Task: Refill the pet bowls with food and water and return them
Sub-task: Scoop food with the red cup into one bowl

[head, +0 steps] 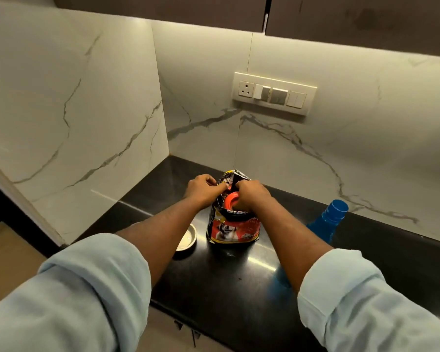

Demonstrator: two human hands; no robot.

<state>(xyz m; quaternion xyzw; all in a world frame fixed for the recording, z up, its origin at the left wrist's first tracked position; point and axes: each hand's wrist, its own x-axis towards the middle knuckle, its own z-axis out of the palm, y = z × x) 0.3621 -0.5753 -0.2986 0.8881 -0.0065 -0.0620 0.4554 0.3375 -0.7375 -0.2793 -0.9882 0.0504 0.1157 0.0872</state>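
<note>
A black, red and yellow pet food bag (233,229) with a dog picture stands upright on the black countertop (229,280). My left hand (202,190) pinches the left edge of the bag's open top. My right hand (252,195) grips an orange cup or scoop (230,200) at the bag's mouth, partly inside it. A small steel pet bowl (187,237) sits to the left of the bag, half hidden behind my left forearm. A blue water bottle (327,219) with its cap off stands to the right, behind my right forearm.
Marble-patterned walls close the counter at the back and left, forming a corner. A switch and socket plate (273,94) is on the back wall. Dark cabinets hang overhead. The counter's front edge runs diagonally below my arms.
</note>
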